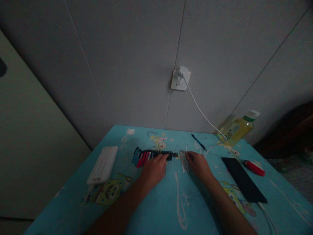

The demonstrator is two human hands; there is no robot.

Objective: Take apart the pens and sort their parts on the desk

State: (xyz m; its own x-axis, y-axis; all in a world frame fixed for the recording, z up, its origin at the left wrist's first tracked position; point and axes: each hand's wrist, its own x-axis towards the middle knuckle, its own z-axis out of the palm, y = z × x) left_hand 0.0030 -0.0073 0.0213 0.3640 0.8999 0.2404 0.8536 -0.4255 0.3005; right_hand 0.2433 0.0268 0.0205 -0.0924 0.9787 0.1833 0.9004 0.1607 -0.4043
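Observation:
My left hand (154, 168) lies at the right part of a row of pens and caps, fingers bent close together and touching dark pieces; what they pinch, if anything, is hidden. Blue pens (136, 156) and red pens (142, 159) show at the row's left end, and black caps (168, 154) at its right. Close by on the right is a bundle of thin, pale sticks like pen refills (183, 162). My right hand (198, 164) is closed beside that bundle, with one thin white stick (186, 149) rising from its fingertips.
A white power bank (103, 164) with a cable lies left. A single dark blue pen (199, 142) lies behind my right hand. Right are a black phone-like slab (244, 179), a red object (254, 168) and a bottle of yellow liquid (238, 129). A white cable (200, 111) hangs from the wall socket (181, 80).

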